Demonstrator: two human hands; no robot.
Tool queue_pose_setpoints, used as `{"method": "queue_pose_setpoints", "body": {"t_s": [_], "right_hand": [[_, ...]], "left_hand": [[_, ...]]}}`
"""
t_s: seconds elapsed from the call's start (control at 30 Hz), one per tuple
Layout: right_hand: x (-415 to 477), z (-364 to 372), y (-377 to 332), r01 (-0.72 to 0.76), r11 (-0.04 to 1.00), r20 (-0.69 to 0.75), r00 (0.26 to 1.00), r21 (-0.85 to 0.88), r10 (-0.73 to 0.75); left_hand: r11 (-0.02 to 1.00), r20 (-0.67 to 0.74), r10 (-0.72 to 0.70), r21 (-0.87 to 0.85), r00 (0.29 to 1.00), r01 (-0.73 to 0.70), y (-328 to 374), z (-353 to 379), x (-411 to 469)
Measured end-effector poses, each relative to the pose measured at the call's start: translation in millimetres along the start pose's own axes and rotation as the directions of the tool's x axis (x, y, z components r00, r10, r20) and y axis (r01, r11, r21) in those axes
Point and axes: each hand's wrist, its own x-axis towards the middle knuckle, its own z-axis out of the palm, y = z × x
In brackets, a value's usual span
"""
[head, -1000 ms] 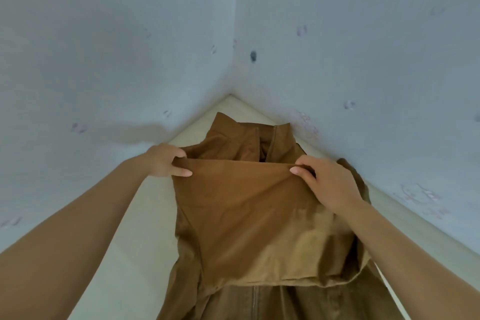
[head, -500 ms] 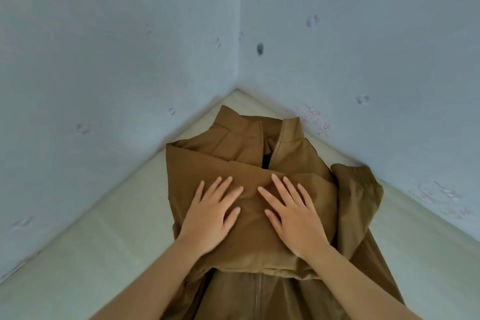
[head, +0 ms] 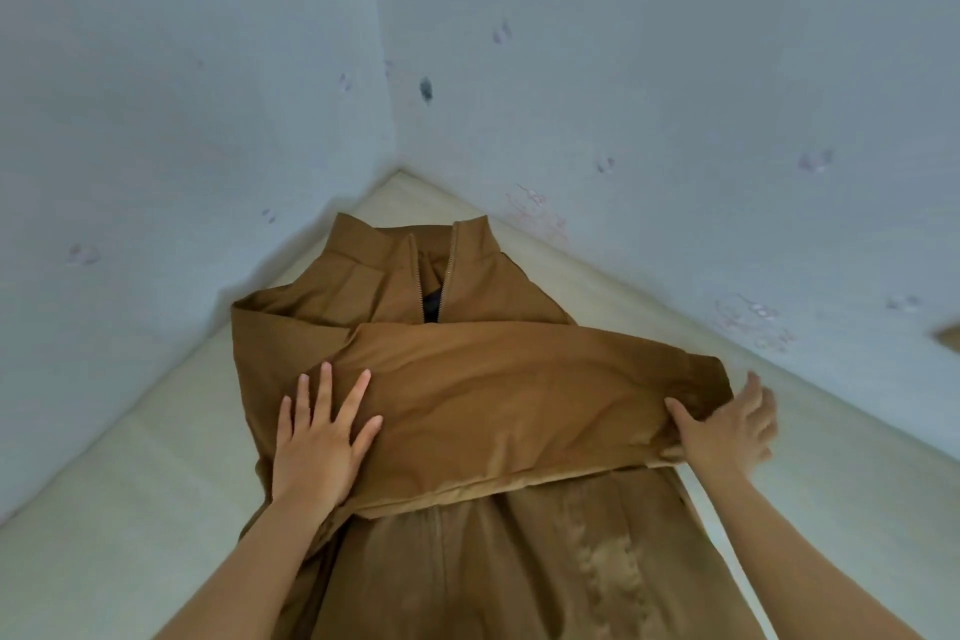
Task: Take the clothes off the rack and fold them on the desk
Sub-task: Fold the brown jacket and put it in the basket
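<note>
Brown zip-front fabric jacket [head: 519, 582] takes both hands, apart and flat. The left hand [head: 322, 437] presses its folded-over sleeve [head: 519, 405]; the right hand [head: 727, 426] rests at the cuff. The jacket lies on the pale table [head: 130, 509], collar toward the wall corner [head: 396, 120]. A dragging palm could likely pull the sleeve askew.

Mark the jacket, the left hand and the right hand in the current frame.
jacket [head: 493, 395]: head view, on the sleeve folded across the chest.
left hand [head: 319, 452]: head view, back of the hand.
right hand [head: 727, 431]: head view, back of the hand.
</note>
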Motion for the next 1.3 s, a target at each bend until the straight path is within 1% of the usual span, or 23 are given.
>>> {"method": "queue_pose_setpoints", "body": {"t_s": [0.07, 0.13, 0.23, 0.33, 0.43, 0.47, 0.57, 0.6, 0.67, 0.73, 0.77, 0.8, 0.83, 0.87, 0.9, 0.93, 0.97, 1.0, 1.03, 1.1, 1.17, 1.23, 1.3], "right_hand": [[-7.4, -6.5, 2.9, -0.331, 0.905, 0.082, 0.944, 0.266, 0.321], [-7.7, -4.8, 15.8, -0.512, 0.757, 0.191, 0.858, 0.405, 0.477], [-12.8, -8.1, 25.8, -0.586, 0.45, 0.371, 0.795, 0.673, 0.48], [-19.3, -19.6, 18.0, -0.667, 0.114, 0.618, 0.732, 0.736, 0.287], [-29.9, -18.9, 0.3, -0.709, 0.044, 0.697, 0.702, 0.704, 0.15], [-34.9, -16.8, -10.2, -0.726, 0.094, 0.716, 0.688, 0.681, 0.119], [-42.2, -17.0, -38.2, -0.71, 0.274, 0.669, 0.703, 0.648, 0.24], [-42.9, -19.0, -47.6, -0.653, 0.341, 0.586, 0.757, 0.676, 0.288], [-47.2, -26.4, -71.2, -0.386, 0.572, 0.271, 0.922, 0.724, 0.278], [-64.6, -29.6, -95.3, 0.015, 0.777, -0.044, 0.999, 0.629, 0.017], [-81.3, -27.8, -106.5, 0.225, 0.79, -0.128, 0.974, 0.571, -0.184], [-99.3, -25.1, -114.6, 0.44, 0.75, -0.157, 0.894, 0.495, -0.42], [-111.3, -13.6, -115.1, 0.643, 0.661, -0.131, 0.748, 0.387, -0.65], [-121.0, 2.5, -111.1, 0.803, 0.545, 0.005, 0.561, 0.242, -0.828], [-127.1, 21.1, -104.4, 0.912, 0.397, 0.214, 0.369, 0.106, -0.904], [-128.4, 38.6, -94.4, 0.962, 0.273, 0.409, 0.248, 0.002, -0.878], [-131.0, 52.4, -85.2, 0.978, 0.198, 0.547, 0.204, -0.071, -0.812], [-132.2, 64.0, -75.9, 0.976, 0.186, 0.611, 0.215, -0.112, -0.762], [-134.0, 69.5, -69.2, 0.971, 0.203, 0.608, 0.239, -0.129, -0.757], [-133.2, 75.9, -62.9, 0.971, 0.195, 0.565, 0.24, -0.14, -0.789], [-126.6, 75.5, -61.4, 0.976, 0.158, 0.559, 0.214, -0.148, -0.801], [-114.5, 73.8, -58.5, 0.977, 0.148, 0.596, 0.21, -0.152, -0.775], [-104.3, 70.7, -55.5, 0.971, 0.169, 0.658, 0.241, -0.171, -0.714]], "left_hand": [[0.999, -0.011, 0.008, -0.043, 1.0, -0.008, 12.6, -6.1, -3.7], [0.994, -0.052, 0.077, -0.077, 0.996, -0.081, 32.9, -16.0, -13.8], [0.968, -0.074, 0.209, -0.124, 0.975, -0.217, 57.9, -21.3, -31.4], [0.96, 0.012, 0.254, -0.121, 0.967, -0.251, 69.2, -11.2, -45.8], [0.974, 0.089, 0.213, -0.094, 0.973, -0.204, 72.6, -1.6, -50.9], [0.977, 0.113, 0.202, -0.092, 0.973, -0.192, 73.5, -0.6, -50.5], [0.975, 0.175, 0.213, -0.103, 0.961, -0.197, 74.9, -4.9, -48.3], [0.976, 0.183, 0.205, -0.109, 0.961, -0.187, 72.4, -8.5, -48.0], [0.992, 0.173, 0.1, -0.095, 0.98, -0.084, 64.1, -18.5, -46.8], [0.994, 0.141, -0.054, -0.09, 0.989, 0.067, 47.1, -25.4, -44.6], [0.988, 0.14, -0.082, -0.119, 0.987, 0.099, 36.1, -26.1, -43.9], [0.978, 0.15, -0.074, -0.182, 0.986, 0.101, 26.9, -26.4, -43.8], [0.946, 0.159, -0.062, -0.306, 0.985, 0.109, 19.6, -26.5, -44.4], [0.867, 0.163, -0.076, -0.475, 0.984, 0.146, 14.0, -28.5, -45.5], [0.721, 0.194, -0.132, -0.655, 0.972, 0.229, 9.0, -33.8, -46.7], [0.521, 0.25, -0.192, -0.794, 0.949, 0.314, 8.4, -41.8, -47.0], [0.31, 0.31, -0.248, -0.872, 0.918, 0.378, 5.5, -45.2, -44.4], [0.189, 0.347, -0.286, -0.894, 0.893, 0.407, 2.4, -45.7, -38.9], [0.156, 0.37, -0.29, -0.892, 0.883, 0.424, 0.7, -47.7, -34.5], [0.263, 0.392, -0.28, -0.847, 0.876, 0.463, -5.8, -42.7, -22.7], [0.475, 0.366, -0.24, -0.763, 0.899, 0.437, -4.3, -37.6, -16.8], [0.678, 0.282, -0.237, -0.638, 0.93, 0.366, -1.1, -33.9, -15.1], [0.757, 0.139, -0.253, -0.588, 0.957, 0.285, -4.5, -28.4, -20.2]]}}
